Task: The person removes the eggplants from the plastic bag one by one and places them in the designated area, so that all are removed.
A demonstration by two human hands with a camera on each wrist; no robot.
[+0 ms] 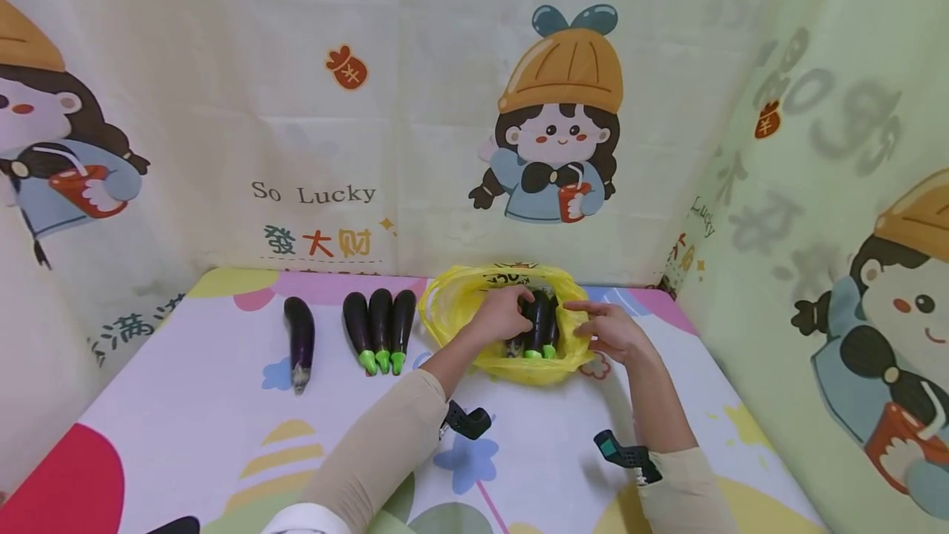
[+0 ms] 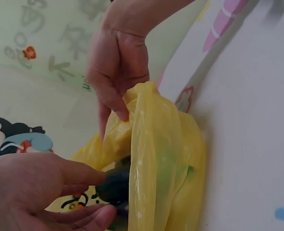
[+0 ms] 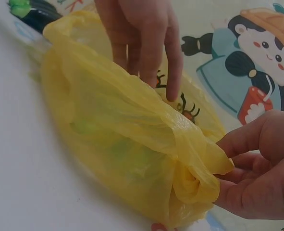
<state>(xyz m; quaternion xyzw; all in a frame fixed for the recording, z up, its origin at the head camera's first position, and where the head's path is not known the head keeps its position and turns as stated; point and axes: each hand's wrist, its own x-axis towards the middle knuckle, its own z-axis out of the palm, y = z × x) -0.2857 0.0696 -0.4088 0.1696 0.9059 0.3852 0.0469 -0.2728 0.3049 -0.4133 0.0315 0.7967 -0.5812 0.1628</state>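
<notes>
A yellow plastic bag (image 1: pixel 452 303) lies with its mouth spread on the table, and dark purple eggplants (image 1: pixel 537 324) with green caps show inside. Reaching into the mouth, my left hand (image 1: pixel 502 316) has its fingers and thumb about the blunt end of an eggplant (image 2: pixel 115 185). The bag wall partly hides those fingertips in the right wrist view. On the right side, my right hand (image 1: pixel 614 332) pinches the bag's rim, with crumpled plastic between fingers and thumb in the right wrist view. Left of the bag, three eggplants (image 1: pixel 381 328) lie side by side.
One more eggplant (image 1: pixel 300 344) lies apart, farther left. The table is covered with a printed cloth (image 1: pixel 185 402). Cartoon-printed curtains (image 1: pixel 430 105) stand behind and at both sides. A dark object (image 1: pixel 178 526) shows at the bottom edge.
</notes>
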